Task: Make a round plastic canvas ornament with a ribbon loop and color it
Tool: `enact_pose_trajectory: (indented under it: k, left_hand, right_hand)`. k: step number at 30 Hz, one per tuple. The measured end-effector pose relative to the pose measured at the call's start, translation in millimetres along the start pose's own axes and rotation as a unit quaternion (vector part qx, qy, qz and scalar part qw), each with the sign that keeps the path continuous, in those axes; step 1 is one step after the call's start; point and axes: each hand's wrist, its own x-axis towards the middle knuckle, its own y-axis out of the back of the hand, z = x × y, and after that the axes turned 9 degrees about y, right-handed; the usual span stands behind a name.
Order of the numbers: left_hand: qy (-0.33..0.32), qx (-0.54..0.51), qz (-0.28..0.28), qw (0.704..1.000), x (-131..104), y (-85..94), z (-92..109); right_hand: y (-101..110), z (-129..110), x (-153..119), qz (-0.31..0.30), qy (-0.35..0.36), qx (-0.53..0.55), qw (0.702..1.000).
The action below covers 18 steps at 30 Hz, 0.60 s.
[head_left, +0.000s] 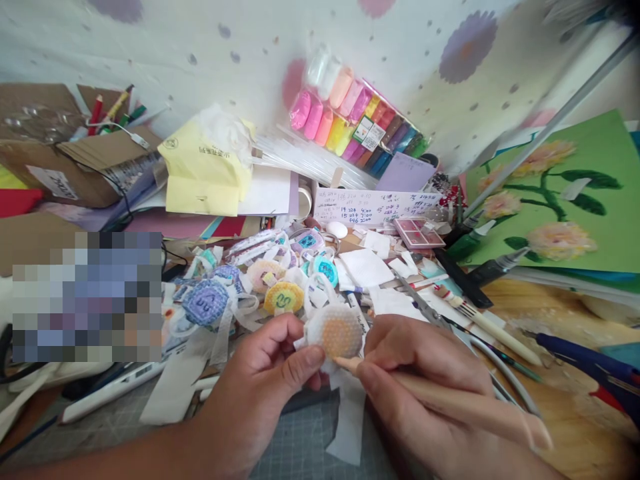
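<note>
Cardboard box: at the far left we see an open cardboard box (65, 157), with coloured pencils (96, 113) standing in it.
Pixelated patch: below the box, we cannot tell what the blocks cover.
White pen-shaped tool: we have this tool (117, 392) lying slanted on the grey mat (295, 440), near a white strip (176, 387).
Yellow packet: this creased packet (203, 177) rests behind the pile of badges.
Blue badge: the round, textured blue badge (206, 302) lies among other badges and ribbons.
Left hand: our left hand (267, 377) is closed narrow, pinching the left edge of the round padded piece between thumb and fingers.
Yellow badge: we see this yellow badge (283, 297) just behind our left hand.
Round padded piece: the piece (343, 331), white with an orange-tan middle, is held up between our hands, above the mat.
Clay pack: many coloured blocks fill this pack (345, 107) at the back.
Right hand: our right hand (430, 360) is closed around the beige pointed tool (465, 403), its tip at the piece's lower edge.
Scissors: the open scissors (423, 300) lie partly behind our right hand.
Green sheet: raised pink-yellow flowers cover part of this sheet (605, 173).
Blue-handled tool: it (583, 353) reaches in from the right edge.
</note>
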Motion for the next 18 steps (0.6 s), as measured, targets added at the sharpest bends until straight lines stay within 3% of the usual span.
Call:
enact_pose_trajectory:
  k: [7,11,18]
  left_hand:
    - [-0.006,0.002,0.015,1.0,-0.8,-0.4,1.7]
    - [-0.007,0.004,0.02,1.0,-1.1,-0.2,2.0]
    - [-0.009,-0.012,-0.003,1.0,-1.5,-0.3,2.4]
  right_hand:
    - [8.7,9.3,-7.6,-0.006,-0.06,0.006,0.998]
    - [10.1,9.2,-8.2,0.03,-0.073,0.026,0.997]
    - [0.5,-3.4,1.8,0.001,-0.016,0.016,1.0]
